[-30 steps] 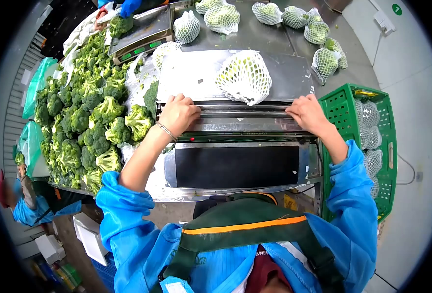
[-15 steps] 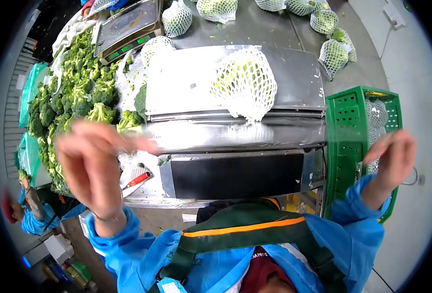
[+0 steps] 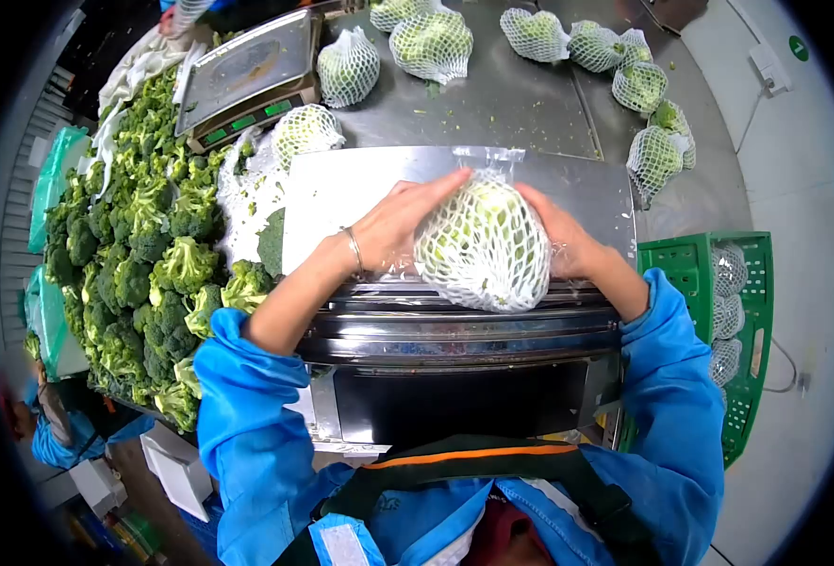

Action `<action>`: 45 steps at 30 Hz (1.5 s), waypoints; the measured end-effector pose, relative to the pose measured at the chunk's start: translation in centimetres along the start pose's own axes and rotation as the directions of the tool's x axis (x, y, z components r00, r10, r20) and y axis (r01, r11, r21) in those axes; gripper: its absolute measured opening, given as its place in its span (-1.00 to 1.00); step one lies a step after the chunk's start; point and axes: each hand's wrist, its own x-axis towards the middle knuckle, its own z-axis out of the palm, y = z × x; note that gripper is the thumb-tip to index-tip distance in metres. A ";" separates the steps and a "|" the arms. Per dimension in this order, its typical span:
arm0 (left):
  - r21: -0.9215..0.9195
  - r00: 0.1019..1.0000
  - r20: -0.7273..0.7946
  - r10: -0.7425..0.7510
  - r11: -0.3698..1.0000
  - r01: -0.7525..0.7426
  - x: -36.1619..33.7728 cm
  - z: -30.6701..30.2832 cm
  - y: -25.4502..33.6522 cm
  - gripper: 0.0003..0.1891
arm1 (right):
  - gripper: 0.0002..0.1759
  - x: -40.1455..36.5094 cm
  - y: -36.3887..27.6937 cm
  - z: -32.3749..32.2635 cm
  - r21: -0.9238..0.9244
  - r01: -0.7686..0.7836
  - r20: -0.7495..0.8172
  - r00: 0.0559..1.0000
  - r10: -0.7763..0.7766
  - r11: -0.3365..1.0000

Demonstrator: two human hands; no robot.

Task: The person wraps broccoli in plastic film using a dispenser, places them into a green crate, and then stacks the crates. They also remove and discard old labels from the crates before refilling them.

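Cupping the netted broccoli head (image 3: 483, 245) from both sides, the left hand (image 3: 393, 231) and right hand (image 3: 568, 241) grasp it with fingers curled against the foam net. It sits at the near edge of the wrapping machine's steel plate (image 3: 341, 189), just above the front rail (image 3: 454, 325). Clear film (image 3: 492, 160) is drawn over its far side. It overhangs the rail, so a slack hold could let it roll off. Too hard a pull might tear or bunch the film. More netted heads (image 3: 431, 42) lie beyond on the bench (image 3: 511, 99).
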 end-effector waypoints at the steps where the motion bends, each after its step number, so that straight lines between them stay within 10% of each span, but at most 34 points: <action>1: -0.029 1.000 -0.008 0.006 1.000 -0.006 -0.2 0.1 0.5 0.11 | 0.02 -0.9 2.4 1.0 0.130 -0.093 0.024 0.996 0.091 0.987; 4: -0.165 0.997 -0.021 -0.075 0.984 0.071 -2.3 0.4 4.1 0.07 | -0.17 -3.7 -2.5 0.8 0.255 -0.114 0.037 0.993 0.108 0.960; 7: -0.174 0.980 0.075 -0.186 0.965 0.197 -4.8 1.4 10.6 0.07 | -0.22 -8.2 -9.4 0.6 -0.075 0.128 0.097 0.988 -0.121 0.989; 10: -0.371 0.982 0.139 -0.124 0.913 0.168 -8.9 6.2 13.6 0.08 | -0.20 -14.4 -11.6 2.9 0.145 0.009 0.207 0.978 -0.039 0.989; 13: -0.647 0.880 0.392 -0.269 0.599 0.471 -14.2 10.2 16.7 -0.08 | -0.16 -21.1 -13.3 6.7 0.364 -0.454 0.392 0.867 0.308 0.813; 14: -0.759 0.811 0.476 -0.341 0.306 0.574 -15.9 11.7 17.1 -0.14 | -0.12 -22.4 -14.0 7.5 0.426 -0.467 0.389 0.868 0.309 0.775; 15: -0.788 0.726 0.577 -0.374 -0.024 0.615 -17.8 13.2 17.2 -0.20 | -0.06 -23.6 -14.6 8.3 0.543 -0.647 0.455 0.762 0.460 0.535; 17: -0.810 0.837 0.435 -0.331 -0.549 0.204 -20.6 15.4 17.3 -0.44 | -0.05 -25.7 -9.7 11.0 0.386 -0.899 0.788 0.438 0.434 0.206; 19: -0.883 0.669 0.469 -0.576 -0.335 0.330 -20.4 16.1 18.1 -0.61 | -0.31 -27.9 -10.6 12.8 0.630 -0.190 0.645 0.668 0.371 -0.753; 20: -0.925 0.737 0.219 -0.639 0.105 0.366 -20.4 16.4 19.1 -0.73 | -0.40 -27.6 -11.8 13.9 0.891 -0.324 0.451 0.710 0.542 -0.317; 21: -0.892 0.599 0.132 -0.789 0.169 0.419 -20.0 17.4 19.0 -0.79 | -0.49 -27.6 -12.8 15.0 0.897 -0.392 0.209 0.781 0.588 0.202; 23: -0.510 0.555 -0.356 -0.752 0.654 0.559 -19.8 18.3 18.5 -0.85 | -0.75 -27.0 -13.8 16.9 0.873 -0.361 -0.082 0.557 0.827 0.329; 25: -0.456 0.524 -0.488 -0.698 0.716 0.529 -18.5 17.5 18.9 -0.83 | -0.74 -26.7 -14.4 17.3 0.753 -0.285 -0.382 0.544 0.747 0.593; 27: -0.905 0.385 -0.218 -0.897 0.334 0.264 -18.5 17.3 18.4 -0.78 | -0.70 -26.1 -15.9 15.1 0.741 -0.366 -0.401 0.432 0.808 0.564; 31: -0.955 0.293 0.122 -0.948 -0.192 -0.224 -23.6 18.2 18.8 -0.72 | -0.65 -28.8 -16.8 13.0 0.998 -0.038 -0.027 0.285 0.958 0.040; 33: -0.954 0.143 0.238 -0.961 -0.259 -0.150 -28.2 23.2 17.6 -0.72 | -0.62 -33.4 -11.6 18.5 0.976 -0.091 0.215 0.225 0.950 -0.199; 35: -0.950 0.003 0.256 -0.967 -0.252 0.185 -26.7 26.4 17.8 -0.71 | -0.60 -29.7 -12.0 22.6 0.829 -0.558 0.042 -0.023 0.999 -0.048; 36: -0.720 0.087 -0.165 -0.982 0.181 0.670 -27.9 31.6 14.8 -0.70 | -0.65 -31.1 -9.1 25.1 0.741 -0.649 -0.046 0.203 0.978 0.169; 38: -0.631 0.476 -0.067 -0.877 0.407 0.661 -25.4 33.0 14.7 -0.67 | -0.47 -31.3 -9.7 25.8 0.584 -0.667 0.127 0.638 0.760 0.463; 43: -0.960 0.681 0.199 -0.705 -0.280 -0.008 -17.0 28.0 18.5 -0.66 | -0.39 -29.2 -15.4 19.7 0.752 -0.612 0.347 0.685 0.640 0.247; 45: -0.958 0.750 0.139 -0.647 -0.281 -0.065 -12.5 25.8 20.6 -0.65 | -0.31 -28.9 -18.3 15.4 0.929 -0.335 0.356 0.698 0.621 -0.157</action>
